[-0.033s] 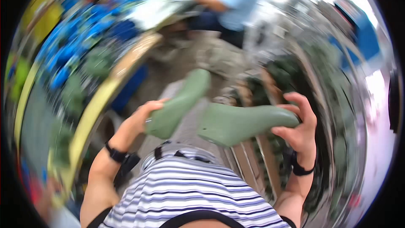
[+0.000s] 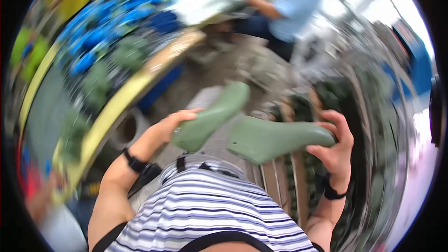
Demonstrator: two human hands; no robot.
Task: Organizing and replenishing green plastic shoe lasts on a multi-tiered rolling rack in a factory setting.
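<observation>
My left hand (image 2: 181,120) grips a green shoe last (image 2: 212,116) at its thick heel end, and the toe points up and away to the right. Most of those fingers are hidden behind the last. A second green shoe last (image 2: 275,140) lies nearly level in my right hand (image 2: 337,135). Thumb and fingers pinch it round the toe, while its heel end faces the first last. A narrow gap separates the two lasts in front of my waist. Each wrist wears a black band.
A bench with a yellow edge (image 2: 122,97) runs along the left, carrying blue items (image 2: 91,42) and green pieces. Racks with dark green contents (image 2: 331,93) stand at the right. Another person in a light blue top (image 2: 294,14) sits at a table ahead. Much is motion-blurred.
The surroundings have shifted rightward in the picture as my head turned slightly. Both hands keep hold of their shoe lasts, with little change between them.
</observation>
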